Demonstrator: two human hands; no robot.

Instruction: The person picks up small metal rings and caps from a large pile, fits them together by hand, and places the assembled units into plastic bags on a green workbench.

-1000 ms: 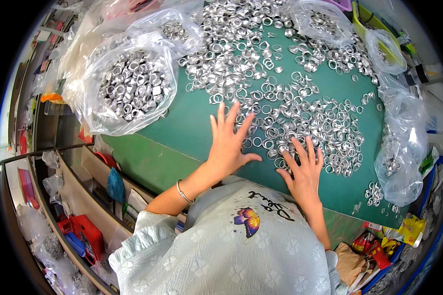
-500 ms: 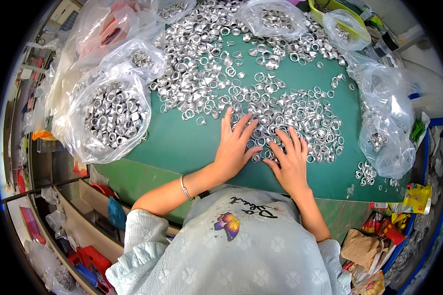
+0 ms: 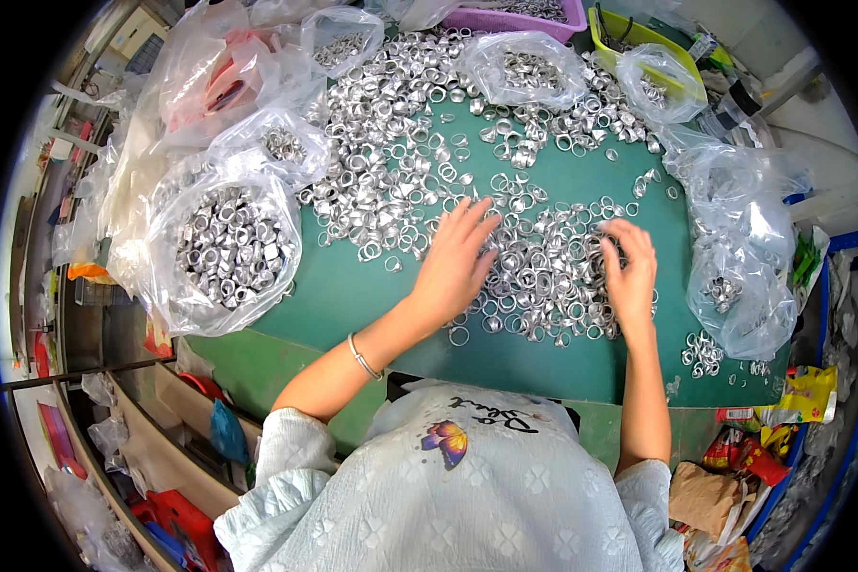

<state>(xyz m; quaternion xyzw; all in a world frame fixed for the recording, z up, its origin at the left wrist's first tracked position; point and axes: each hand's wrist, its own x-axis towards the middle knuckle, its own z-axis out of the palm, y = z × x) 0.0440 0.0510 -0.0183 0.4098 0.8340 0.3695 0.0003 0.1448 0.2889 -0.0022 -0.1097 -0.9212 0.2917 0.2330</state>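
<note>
Silver-coloured metal rings point(image 3: 553, 269) lie in a loose heap at the near middle of the green worktop point(image 3: 372, 297). At its left side the left hand point(image 3: 453, 262) rests palm down, fingers extended and loosely parted, with nothing visibly grasped. On the right, the right hand point(image 3: 634, 276) curls its fingers over the edge; I cannot tell whether it pinches any rings. Set opposite each other, they probably hem the heap in. Far left, chunkier rings point(image 3: 234, 248) fill an open clear plastic bag point(image 3: 162, 286), whose walls presumably stop them mixing.
</note>
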